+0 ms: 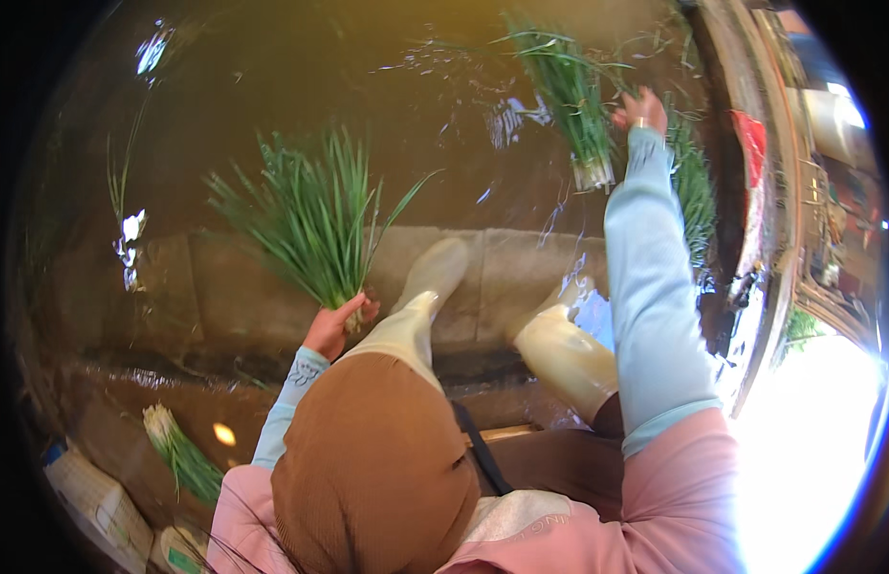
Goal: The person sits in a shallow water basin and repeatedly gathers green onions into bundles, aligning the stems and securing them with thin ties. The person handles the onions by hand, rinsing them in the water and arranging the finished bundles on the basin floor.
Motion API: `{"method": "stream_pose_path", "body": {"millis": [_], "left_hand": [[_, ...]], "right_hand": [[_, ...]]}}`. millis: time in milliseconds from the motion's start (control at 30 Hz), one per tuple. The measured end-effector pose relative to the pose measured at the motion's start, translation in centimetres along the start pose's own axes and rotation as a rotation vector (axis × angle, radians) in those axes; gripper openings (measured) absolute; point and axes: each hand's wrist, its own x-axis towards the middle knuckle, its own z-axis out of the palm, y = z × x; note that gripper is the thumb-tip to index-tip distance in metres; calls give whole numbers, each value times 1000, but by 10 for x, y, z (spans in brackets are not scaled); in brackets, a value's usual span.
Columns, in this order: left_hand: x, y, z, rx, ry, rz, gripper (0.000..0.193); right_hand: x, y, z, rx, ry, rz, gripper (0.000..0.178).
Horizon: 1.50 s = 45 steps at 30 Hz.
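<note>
Head camera view, looking down: at the far left, we find a pale box (pixel 98 507) in the lower corner, and near it a spring onion bundle (pixel 181 457) lying with its whitish root end toward the upper left. Above, a few loose green leaves (pixel 122 177) show against murky brown water (pixel 416 134). Next comes our left hand (pixel 339 327), its fingers closed around the base of a bunch of spring onions (pixel 315 215), whose long leaves fan upward over the water. At centre, below, is brown ribbed cloth (pixel 377 459); beyond it, our cream rubber boots (pixel 435 273) stand apart. Toward the upper right, another spring onion bunch (pixel 570 100) lies with its white ends downward. Our right hand (pixel 642 112) is just beside it, fingers bent; we cannot tell whether they grip anything. Farther right, more greenery (pixel 693 191) lies along a wooden edge (pixel 736 57).
</note>
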Motion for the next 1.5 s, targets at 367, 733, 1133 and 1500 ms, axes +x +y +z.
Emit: {"method": "stream_pose_path", "body": {"millis": [367, 733, 1133, 1500], "left_hand": [[-1, 7, 9, 78, 68, -25, 29], [-5, 8, 20, 78, 106, -39, 25], [-28, 66, 81, -78, -124, -250, 20], [-123, 267, 289, -140, -709, 218, 22]], "right_hand": [[-93, 148, 21, -627, 104, -506, 99], [-87, 127, 95, 232, -358, 281, 40], [-93, 70, 23, -1095, -775, -481, 28], [-4, -74, -253, 682, -758, -84, 38]]}}
